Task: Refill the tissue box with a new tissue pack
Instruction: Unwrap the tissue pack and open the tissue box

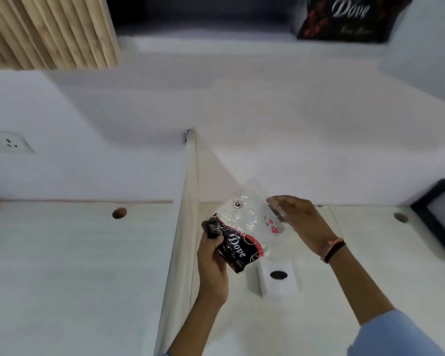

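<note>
A black and red "Dove" tissue pack [238, 249] in crinkled clear plastic is held up above the desk. My left hand [212, 263] grips its lower black end. My right hand [299, 219] holds the clear upper part of the wrapper at its right side, fingers pinched on the plastic. Just below the pack, a white cube tissue box [275, 278] with a dark oval opening on top stands on the white desk [370, 253].
A white divider panel [188, 201] runs down the desk to the left of my hands. A black-framed object [439, 217] lies at the right edge. Another Dove pack [344, 16] sits on the upper shelf. Cable holes [119, 213] and a wall socket [9, 143] are visible.
</note>
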Demonstrator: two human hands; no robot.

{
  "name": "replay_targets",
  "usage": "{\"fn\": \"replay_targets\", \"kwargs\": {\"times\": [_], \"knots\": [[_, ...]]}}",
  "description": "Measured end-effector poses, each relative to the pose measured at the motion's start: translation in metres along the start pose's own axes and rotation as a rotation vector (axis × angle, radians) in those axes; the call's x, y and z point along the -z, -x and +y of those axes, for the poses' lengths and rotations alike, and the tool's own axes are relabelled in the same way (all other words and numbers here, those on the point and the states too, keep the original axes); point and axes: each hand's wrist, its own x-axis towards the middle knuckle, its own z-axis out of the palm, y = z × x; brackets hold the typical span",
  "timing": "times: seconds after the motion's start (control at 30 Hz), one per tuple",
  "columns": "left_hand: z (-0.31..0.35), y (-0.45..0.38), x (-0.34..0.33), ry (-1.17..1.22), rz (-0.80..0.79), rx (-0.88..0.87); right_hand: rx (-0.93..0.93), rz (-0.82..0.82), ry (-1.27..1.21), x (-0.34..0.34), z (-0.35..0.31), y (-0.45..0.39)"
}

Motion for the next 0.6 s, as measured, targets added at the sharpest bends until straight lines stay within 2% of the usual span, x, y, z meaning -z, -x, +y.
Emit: {"fn": "replay_targets", "kwargs": {"times": [0.1,0.2,0.3,0.43,0.6], "knots": [[-0.025,0.008,0.023,-0.073,0.054,0.103,-0.191,-0.167,0.063,-0.005,0.035,0.011],[-0.049,0.02,0.045,-0.105,0.089,0.246,-0.395,-0.302,-0.029,-0.009,0.071,0.02],[-0.067,0.021,0.065,-0.184,0.127,0.35,-0.521,-0.35,-0.131,-0.011,0.105,0.026],[-0.083,0.009,0.08,-0.362,0.235,0.409,-0.632,-0.274,-0.256,-0.015,0.156,0.023],[-0.109,-0.012,0.099,-0.532,0.386,0.379,-0.689,-0.054,-0.377,-0.011,0.209,0.026]]}}
